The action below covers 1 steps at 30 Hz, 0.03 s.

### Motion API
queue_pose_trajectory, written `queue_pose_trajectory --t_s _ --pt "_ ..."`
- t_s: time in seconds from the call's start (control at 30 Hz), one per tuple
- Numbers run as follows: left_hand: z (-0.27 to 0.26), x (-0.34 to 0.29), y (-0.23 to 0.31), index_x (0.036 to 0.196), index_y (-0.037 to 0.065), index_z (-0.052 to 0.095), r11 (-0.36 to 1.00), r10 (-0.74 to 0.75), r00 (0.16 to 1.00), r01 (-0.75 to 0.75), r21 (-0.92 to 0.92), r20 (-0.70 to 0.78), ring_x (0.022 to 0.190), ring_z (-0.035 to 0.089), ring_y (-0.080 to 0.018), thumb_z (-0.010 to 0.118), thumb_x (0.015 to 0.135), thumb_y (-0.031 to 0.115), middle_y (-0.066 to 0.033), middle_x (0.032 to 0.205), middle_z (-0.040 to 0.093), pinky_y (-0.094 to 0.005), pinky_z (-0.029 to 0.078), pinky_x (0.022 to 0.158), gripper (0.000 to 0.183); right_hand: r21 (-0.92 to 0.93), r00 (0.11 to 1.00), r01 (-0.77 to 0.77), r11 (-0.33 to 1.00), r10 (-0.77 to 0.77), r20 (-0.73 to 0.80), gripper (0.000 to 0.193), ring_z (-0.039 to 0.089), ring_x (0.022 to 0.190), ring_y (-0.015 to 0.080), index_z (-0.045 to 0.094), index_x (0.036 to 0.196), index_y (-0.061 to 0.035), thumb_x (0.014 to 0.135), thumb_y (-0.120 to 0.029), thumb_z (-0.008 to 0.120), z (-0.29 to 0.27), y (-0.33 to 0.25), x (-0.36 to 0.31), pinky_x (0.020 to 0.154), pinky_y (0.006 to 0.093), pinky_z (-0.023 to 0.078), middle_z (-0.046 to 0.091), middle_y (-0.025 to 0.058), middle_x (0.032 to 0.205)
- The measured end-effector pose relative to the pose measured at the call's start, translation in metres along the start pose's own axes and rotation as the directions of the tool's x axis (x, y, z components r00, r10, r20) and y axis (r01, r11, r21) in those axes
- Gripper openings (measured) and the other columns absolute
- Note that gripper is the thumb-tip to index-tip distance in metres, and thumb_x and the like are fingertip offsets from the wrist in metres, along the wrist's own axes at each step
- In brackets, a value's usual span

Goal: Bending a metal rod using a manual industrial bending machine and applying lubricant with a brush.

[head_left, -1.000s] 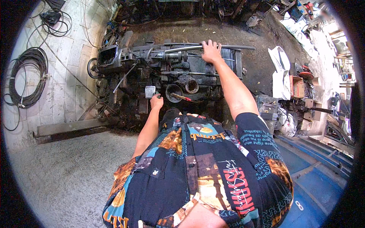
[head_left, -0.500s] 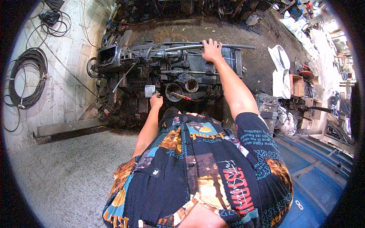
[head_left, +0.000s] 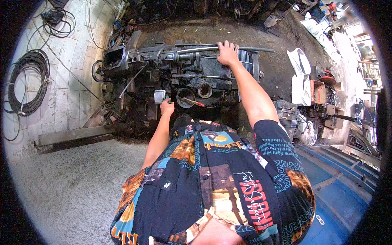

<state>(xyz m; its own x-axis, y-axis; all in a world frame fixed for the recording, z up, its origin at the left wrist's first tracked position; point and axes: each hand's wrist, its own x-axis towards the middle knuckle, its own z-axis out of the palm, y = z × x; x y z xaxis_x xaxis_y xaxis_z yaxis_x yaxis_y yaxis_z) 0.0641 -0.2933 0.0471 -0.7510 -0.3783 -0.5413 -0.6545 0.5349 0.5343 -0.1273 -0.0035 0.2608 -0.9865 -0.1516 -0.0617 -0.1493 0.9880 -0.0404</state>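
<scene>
My right hand (head_left: 227, 54) lies over a long grey metal rod (head_left: 259, 50) along the far side of a dark, greasy machine (head_left: 210, 70), its fingers curled across the rod. Closer to me, my left hand (head_left: 167, 107) is closed at the side of a small light-grey box (head_left: 159, 96) with a square face. A small dark piece like a knob shows at its fingertips; its exact kind is too small to tell. Right of this hand stand a round can (head_left: 180, 101) with a red-tipped brush (head_left: 195, 103) across it and a smaller round cup (head_left: 205, 90).
A coil of black cable (head_left: 26, 83) hangs on the pale wall at left. A beam (head_left: 77, 135) lies along the floor edge. On the right are a white sack (head_left: 301, 77), a cardboard box (head_left: 318, 92) and blue metal panels (head_left: 326, 183).
The view has shifted very slightly. Both hands keep their places, the right on the rod and the left at the grey box.
</scene>
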Motion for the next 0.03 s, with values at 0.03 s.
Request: queue_pose_trajectory --t_s 0.03 --pt "0.0007 -0.0005 -0.0002 0.120 0.018 0.065 1.000 0.001 1.000 -0.001 -0.001 0.001 0.111 0.061 -0.0315 0.068 0.083 0.024 -0.0156 0.119 0.064 -0.0401 0.049 0.094 0.038 0.009 1.000 -0.011 1.000 0.011 0.008 0.064 0.035 0.131 0.0396 0.043 0.135 -0.0150 0.074 -0.019 0.064 -0.0022 -0.0004 -0.0014 0.112 0.0615 0.017 0.042 0.0166 0.135"
